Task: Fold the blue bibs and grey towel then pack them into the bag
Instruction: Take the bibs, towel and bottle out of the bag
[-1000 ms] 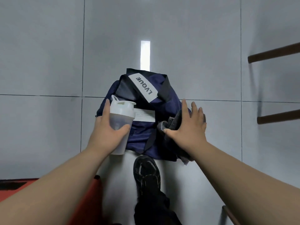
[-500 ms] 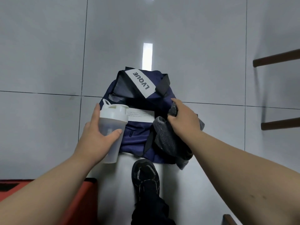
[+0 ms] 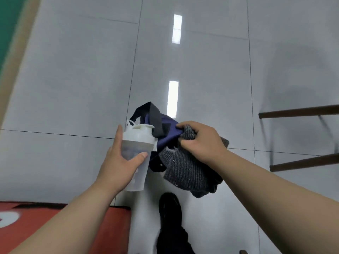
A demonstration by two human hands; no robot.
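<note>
1. Since 0.5 s ago the navy bag (image 3: 169, 130) has bunched up and risen under the right hand (image 3: 201, 142). Its white label, plain back then, no longer shows, and more of the far floor is in view.
2. Right hand: fingers curled tight, gripping the grey towel (image 3: 185, 173) together w/ a fold of the bag's navy fabric. The thumb tucks in on the near side.
3. Grey towel: coarse knit, hangs from the right hand toward the near side and covers the bag's near-right part. Its lower edge ends just far of the black shoe (image 3: 169, 208).
4. Bag: sits between the two hands, on the far side of the towel. Its black strap (image 3: 156, 116) loops up at far left, just behind the bottle's lid. Can't tell if the bag's base is touching the floor, as towel and hands hide it.
5. Left hand (image 3: 121, 162): wrapped round a translucent shaker bottle (image 3: 137, 154) w/ white lid and carry loop. The thumb lies across the near face, fingers round the left side. Bottle is roughly upright, just left of the bag.
6. Rest:
   - Shoe and a dark trouser leg at near centre.
   - Red mat (image 3: 55, 226) at near left.
   - Two brown wooden bars (image 3: 300, 110) at right.
   - Grey tiled floor (image 3: 73, 88) w/ bright light reflections.
   - Green strip (image 3: 9, 24) at far left.
</note>
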